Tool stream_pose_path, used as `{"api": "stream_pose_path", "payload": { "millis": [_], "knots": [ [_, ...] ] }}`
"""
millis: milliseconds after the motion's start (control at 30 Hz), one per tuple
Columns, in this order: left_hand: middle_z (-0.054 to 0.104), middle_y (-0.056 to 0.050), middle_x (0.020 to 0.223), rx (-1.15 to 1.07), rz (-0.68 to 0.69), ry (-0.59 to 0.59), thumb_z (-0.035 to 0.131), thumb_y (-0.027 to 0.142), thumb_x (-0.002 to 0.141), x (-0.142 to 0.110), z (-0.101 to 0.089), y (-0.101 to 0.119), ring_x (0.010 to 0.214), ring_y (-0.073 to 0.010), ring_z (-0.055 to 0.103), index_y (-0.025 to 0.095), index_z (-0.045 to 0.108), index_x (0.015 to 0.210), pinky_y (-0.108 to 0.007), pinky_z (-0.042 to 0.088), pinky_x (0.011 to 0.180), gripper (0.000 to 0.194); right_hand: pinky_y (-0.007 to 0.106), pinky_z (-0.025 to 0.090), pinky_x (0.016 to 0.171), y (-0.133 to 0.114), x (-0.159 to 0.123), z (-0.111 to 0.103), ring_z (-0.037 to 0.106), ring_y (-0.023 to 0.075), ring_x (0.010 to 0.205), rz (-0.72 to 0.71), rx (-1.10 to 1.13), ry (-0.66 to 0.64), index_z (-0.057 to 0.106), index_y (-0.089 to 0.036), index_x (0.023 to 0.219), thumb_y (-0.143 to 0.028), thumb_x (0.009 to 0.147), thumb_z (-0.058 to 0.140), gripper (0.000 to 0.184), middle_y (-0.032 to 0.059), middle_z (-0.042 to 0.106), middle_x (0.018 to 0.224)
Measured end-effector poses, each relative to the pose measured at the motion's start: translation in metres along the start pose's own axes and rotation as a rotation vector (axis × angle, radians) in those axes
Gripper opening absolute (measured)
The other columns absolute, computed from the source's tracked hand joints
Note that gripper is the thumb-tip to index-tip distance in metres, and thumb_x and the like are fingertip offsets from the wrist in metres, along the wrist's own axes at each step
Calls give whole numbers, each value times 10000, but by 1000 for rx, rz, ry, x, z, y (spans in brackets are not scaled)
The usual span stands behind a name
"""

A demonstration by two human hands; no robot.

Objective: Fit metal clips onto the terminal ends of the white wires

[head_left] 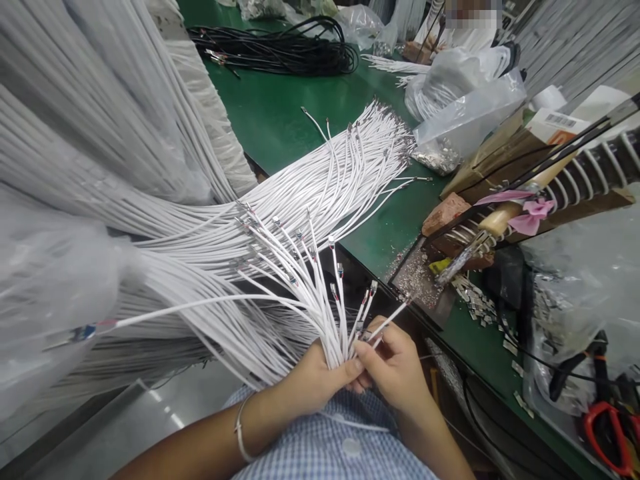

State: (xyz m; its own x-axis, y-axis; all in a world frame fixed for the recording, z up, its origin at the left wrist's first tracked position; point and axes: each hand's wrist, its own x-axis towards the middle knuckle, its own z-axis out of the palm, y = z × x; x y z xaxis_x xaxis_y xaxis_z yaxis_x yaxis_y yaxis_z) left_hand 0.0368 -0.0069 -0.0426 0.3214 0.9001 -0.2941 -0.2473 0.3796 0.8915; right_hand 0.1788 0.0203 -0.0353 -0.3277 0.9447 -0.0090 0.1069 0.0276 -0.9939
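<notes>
Low in front of my body, my left hand (323, 377) is closed around a bunch of white cables (325, 313), its thumb across them. The cable ends fan upward and carry small metal connectors with bits of red and blue wire. My right hand (395, 360) touches the bunch's right side, thumb and fingers pinching one white cable whose end points up and right. One longer cable (200, 305) sticks out left to a connector (83, 332). Behind the bunch, a thick pile of white cables (320, 167) lies across the green table (265, 100).
Soldering iron (480, 243) slants at right above a grainy tray (425, 287); loose metal connectors (480, 300) lie beside it. Red-handled scissors (607, 433) and pliers (575, 370) sit lower right. Black cable coil (280, 50) lies at back; another person's hand (420, 50) shows beyond.
</notes>
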Motion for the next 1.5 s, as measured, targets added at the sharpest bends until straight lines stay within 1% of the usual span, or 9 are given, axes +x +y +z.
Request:
{"api": "stream_pose_path", "payload": {
  "millis": [133, 300, 533, 733, 867, 1100, 1200, 1367, 1500],
  "knots": [
    [624, -44, 636, -2, 28, -16, 611, 426, 780, -2, -2, 1, 582, -136, 592, 103, 618, 760, -227, 469, 534, 323, 214, 391, 465, -5, -1, -4, 462, 99, 518, -34, -45, -20, 525, -168, 759, -286, 848, 520, 148, -2, 479, 659],
    [626, -51, 648, 59, 60, -6, 574, 412, 811, -4, -1, 4, 600, -138, 596, 102, 632, 746, -228, 470, 545, 322, 220, 404, 516, -9, -1, -9, 493, 112, 583, -107, -105, -60, 534, -166, 726, -248, 860, 502, 161, 9, 504, 687],
    [590, -18, 603, -16, 94, 26, 631, 322, 783, -2, 1, 5, 569, -113, 554, 109, 615, 703, -212, 464, 543, 228, 209, 364, 487, -6, -3, -8, 458, 101, 557, -128, -110, -11, 489, -176, 668, -249, 803, 584, 180, -18, 468, 655],
    [608, -18, 630, -86, 88, 13, 657, 288, 765, -2, 2, 5, 581, -111, 566, 109, 616, 748, -206, 468, 548, 185, 221, 385, 500, -1, -6, -7, 465, 103, 565, -55, -45, -41, 476, -173, 694, -260, 843, 535, 182, -9, 450, 677],
    [600, -12, 617, -97, 70, 7, 672, 320, 747, -2, 2, 7, 573, -115, 561, 110, 610, 743, -212, 466, 542, 220, 224, 383, 523, -3, -4, -6, 470, 109, 594, -109, -14, -37, 478, -175, 712, -232, 847, 508, 149, -3, 465, 696],
    [620, -17, 676, 43, 99, 50, 659, 337, 760, -2, -2, 6, 646, -146, 577, 129, 597, 1073, -251, 466, 627, 381, 211, 351, 525, -8, 1, -1, 447, 105, 593, -171, -173, 49, 488, -181, 710, -202, 732, 643, 158, -24, 469, 684],
    [616, -14, 675, 4, 72, 52, 672, 314, 752, -2, -2, 4, 634, -144, 576, 130, 602, 1042, -253, 469, 615, 350, 219, 353, 540, -6, 2, 1, 456, 103, 585, -179, -228, 81, 481, -177, 684, -165, 779, 583, 140, -26, 467, 659],
    [617, -20, 713, -111, 57, 43, 665, 313, 757, -3, 0, 1, 635, -126, 574, 115, 625, 879, -241, 484, 611, 236, 225, 357, 522, -5, -1, 0, 447, 105, 585, -124, -99, 17, 461, -179, 704, -182, 842, 501, 144, -18, 437, 680],
    [654, -50, 896, -85, 111, 52, 609, 276, 812, -3, -2, -1, 843, -166, 594, 141, 630, 973, -289, 482, 774, 211, 226, 343, 506, -6, -3, -5, 415, 101, 574, -105, -4, 16, 472, -177, 737, -211, 869, 460, 137, -14, 421, 693]
  ]
}}
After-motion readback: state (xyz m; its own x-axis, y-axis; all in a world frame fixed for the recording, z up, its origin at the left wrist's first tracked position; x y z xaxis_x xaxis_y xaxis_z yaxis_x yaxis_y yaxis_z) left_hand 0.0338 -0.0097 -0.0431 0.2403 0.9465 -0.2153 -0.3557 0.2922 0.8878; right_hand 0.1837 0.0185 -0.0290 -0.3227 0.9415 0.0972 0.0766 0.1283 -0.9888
